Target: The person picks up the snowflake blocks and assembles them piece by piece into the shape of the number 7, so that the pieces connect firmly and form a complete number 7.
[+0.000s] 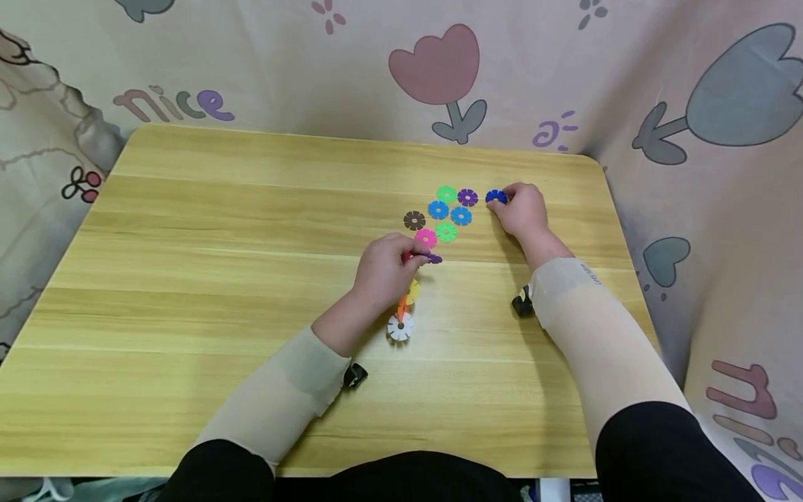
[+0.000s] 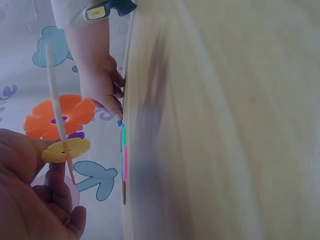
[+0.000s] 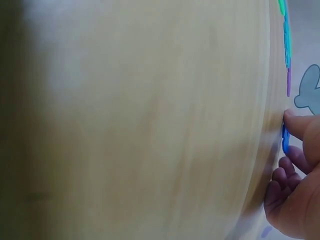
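Note:
My left hand pinches a joined chain of slotted plastic discs, held up off the table. In the head view its white disc hangs lowest, below an orange disc and a yellow disc; a purple disc pokes out past the fingertips. The left wrist view shows the orange disc broadside and the white one edge-on. Farther right, my right hand grips a dark blue slotted disc by its edges at the tabletop. Fingers partly cover that disc.
Several loose discs lie flat between the hands, among them a brown disc, a pink disc, a green disc and a purple one. Beneath is a wooden table; a printed curtain hangs behind its far edge.

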The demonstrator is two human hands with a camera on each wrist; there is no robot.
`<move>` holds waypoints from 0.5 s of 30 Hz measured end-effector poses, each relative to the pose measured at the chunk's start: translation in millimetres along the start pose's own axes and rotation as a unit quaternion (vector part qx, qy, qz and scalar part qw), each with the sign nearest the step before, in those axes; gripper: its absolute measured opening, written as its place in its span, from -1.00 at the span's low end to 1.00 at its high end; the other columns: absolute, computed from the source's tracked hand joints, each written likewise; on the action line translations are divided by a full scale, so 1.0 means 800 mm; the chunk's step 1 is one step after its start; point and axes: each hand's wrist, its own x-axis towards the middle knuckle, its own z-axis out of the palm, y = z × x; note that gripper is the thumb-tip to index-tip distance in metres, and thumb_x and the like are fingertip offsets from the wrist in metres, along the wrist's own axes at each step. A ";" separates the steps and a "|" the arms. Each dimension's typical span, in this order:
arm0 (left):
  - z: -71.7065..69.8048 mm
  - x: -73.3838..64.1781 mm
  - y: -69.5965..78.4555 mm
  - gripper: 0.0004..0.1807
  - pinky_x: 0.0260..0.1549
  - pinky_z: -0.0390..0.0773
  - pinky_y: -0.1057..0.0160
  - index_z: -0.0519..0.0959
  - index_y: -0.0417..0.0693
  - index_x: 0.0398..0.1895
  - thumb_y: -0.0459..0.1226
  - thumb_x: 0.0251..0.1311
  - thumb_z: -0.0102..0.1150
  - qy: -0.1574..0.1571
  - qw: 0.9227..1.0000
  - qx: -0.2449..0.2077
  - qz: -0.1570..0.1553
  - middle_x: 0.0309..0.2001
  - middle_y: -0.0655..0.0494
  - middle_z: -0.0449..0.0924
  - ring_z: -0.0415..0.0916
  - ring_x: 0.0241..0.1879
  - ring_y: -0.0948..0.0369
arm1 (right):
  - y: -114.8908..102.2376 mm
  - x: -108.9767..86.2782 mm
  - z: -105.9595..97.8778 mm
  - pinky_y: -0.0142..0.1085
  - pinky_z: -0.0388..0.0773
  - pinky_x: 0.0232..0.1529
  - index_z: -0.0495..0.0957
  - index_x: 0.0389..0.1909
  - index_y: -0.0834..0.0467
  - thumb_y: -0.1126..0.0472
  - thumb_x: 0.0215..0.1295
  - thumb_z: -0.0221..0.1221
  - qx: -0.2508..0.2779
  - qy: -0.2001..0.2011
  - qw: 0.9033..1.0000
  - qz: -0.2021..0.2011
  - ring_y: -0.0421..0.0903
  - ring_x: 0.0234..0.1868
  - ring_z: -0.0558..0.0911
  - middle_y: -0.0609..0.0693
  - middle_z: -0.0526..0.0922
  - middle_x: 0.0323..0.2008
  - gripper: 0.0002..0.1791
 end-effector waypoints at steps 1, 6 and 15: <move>0.000 0.000 0.000 -0.91 -0.40 0.48 0.23 0.81 -0.04 -0.11 -0.30 0.42 0.37 0.000 1.000 -0.001 0.000 -0.21 0.15 0.64 0.48 -0.32 0.12 | 0.000 0.000 0.000 0.03 0.33 0.47 0.43 0.44 0.31 -0.01 0.56 0.24 0.002 0.002 1.000 0.002 0.20 0.32 0.46 0.26 0.49 0.33 -0.37; -0.001 0.000 0.000 -0.91 -0.40 0.48 0.23 0.81 -0.05 -0.11 -0.30 0.42 0.37 0.000 1.000 -0.002 0.000 -0.20 0.14 0.65 0.48 -0.32 0.12 | 0.000 -0.001 0.000 -0.01 0.44 0.36 0.45 0.40 0.27 0.01 0.55 0.26 0.020 0.019 1.000 0.006 0.14 0.18 0.49 0.21 0.55 0.22 -0.41; -0.001 -0.001 -0.001 -0.91 -0.39 0.48 0.23 0.81 -0.05 -0.12 -0.30 0.41 0.38 0.002 1.000 0.000 -0.005 -0.19 0.14 0.67 0.48 -0.32 0.13 | 0.001 -0.006 0.001 -0.06 0.50 0.25 0.53 0.33 0.23 0.15 0.63 0.14 0.052 0.051 0.997 0.001 0.10 0.12 0.53 0.18 0.59 0.13 -0.61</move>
